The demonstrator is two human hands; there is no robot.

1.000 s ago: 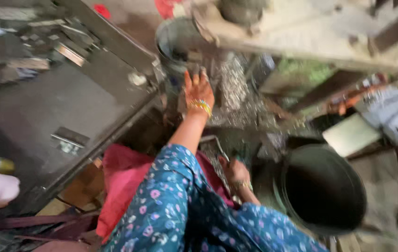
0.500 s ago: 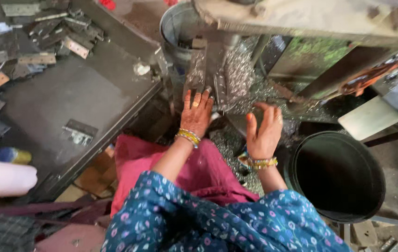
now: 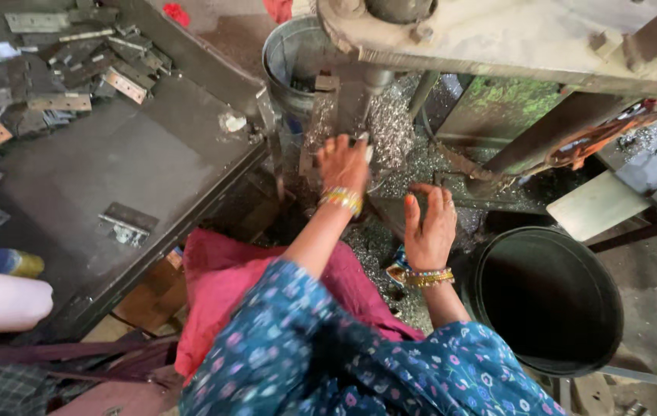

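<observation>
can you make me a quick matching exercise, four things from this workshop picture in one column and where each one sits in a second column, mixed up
Things
1. round black plastic bucket
2. flat grey metal hinge plates
3. left hand
4. curly silver metal shavings

Places
a. heaped at the far left corner of the dark metal table
b. reaching forward under the machine's grey metal arm
c. low on the right, beside the right hand
d. piled around the machine's base

Pairs: 1-c, 2-a, 3-b, 4-d

1 head camera, looking steeply down, close
</observation>
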